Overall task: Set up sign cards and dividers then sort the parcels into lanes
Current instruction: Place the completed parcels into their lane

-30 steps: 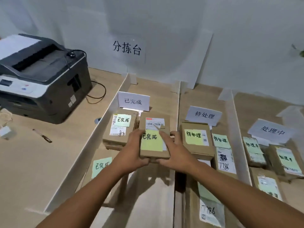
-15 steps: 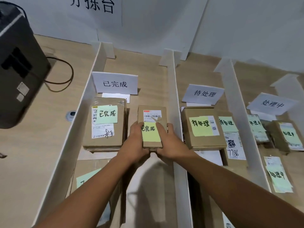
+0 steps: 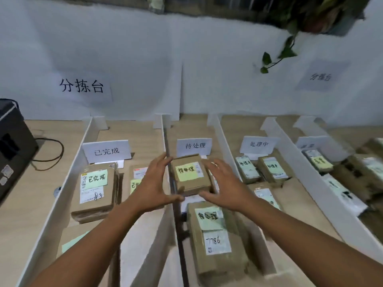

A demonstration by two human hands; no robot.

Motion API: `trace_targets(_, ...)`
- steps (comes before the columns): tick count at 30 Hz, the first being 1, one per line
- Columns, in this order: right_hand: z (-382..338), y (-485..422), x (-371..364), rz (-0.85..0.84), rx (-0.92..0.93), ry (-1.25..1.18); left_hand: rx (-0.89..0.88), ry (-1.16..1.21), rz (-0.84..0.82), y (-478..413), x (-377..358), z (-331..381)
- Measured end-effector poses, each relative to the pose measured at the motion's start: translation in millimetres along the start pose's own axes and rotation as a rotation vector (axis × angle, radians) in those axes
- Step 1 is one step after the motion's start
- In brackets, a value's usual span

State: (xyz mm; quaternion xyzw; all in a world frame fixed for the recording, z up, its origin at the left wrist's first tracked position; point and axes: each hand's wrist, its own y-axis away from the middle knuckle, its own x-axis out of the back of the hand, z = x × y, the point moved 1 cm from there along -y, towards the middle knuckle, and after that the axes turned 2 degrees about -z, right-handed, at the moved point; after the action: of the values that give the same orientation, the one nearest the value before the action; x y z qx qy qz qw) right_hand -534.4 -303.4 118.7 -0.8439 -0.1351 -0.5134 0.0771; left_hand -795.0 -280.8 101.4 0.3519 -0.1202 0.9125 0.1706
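Head view: small box [image 3: 190,177] sat in second lane [image 3: 186,129], right of divider [image 3: 164,135], near sign card [image 3: 194,145]. Box lay between my hands, long side pointing away from me. Left hand [image 3: 153,183], right hand [image 3: 224,183] both spread, equally near, pinching nothing.

Middle sign card [image 3: 194,146]: small parcel [image 3: 190,176] just before it, long parcel [image 3: 215,235] nearer still, divider [image 3: 163,125] at its left, second sign card [image 3: 106,151] beyond that, third sign card [image 3: 258,144] right, printer [image 3: 14,139] far left.
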Motion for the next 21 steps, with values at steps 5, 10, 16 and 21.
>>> trace_targets(5,63,155,114,0.185,-0.071,0.117,-0.265,0.015,-0.022,-10,-69,155)
trace_targets(10,135,345,189,0.352,-0.214,0.168,-0.470,0.072,-0.086,-9,-187,316)
trace_targets(16,213,528,238,0.483,-0.369,0.201,-0.605,0.143,-0.161,9,-328,466)
trace_targets(21,280,613,270,0.540,-0.450,0.189,-0.663,0.178,-0.253,8,-414,548)
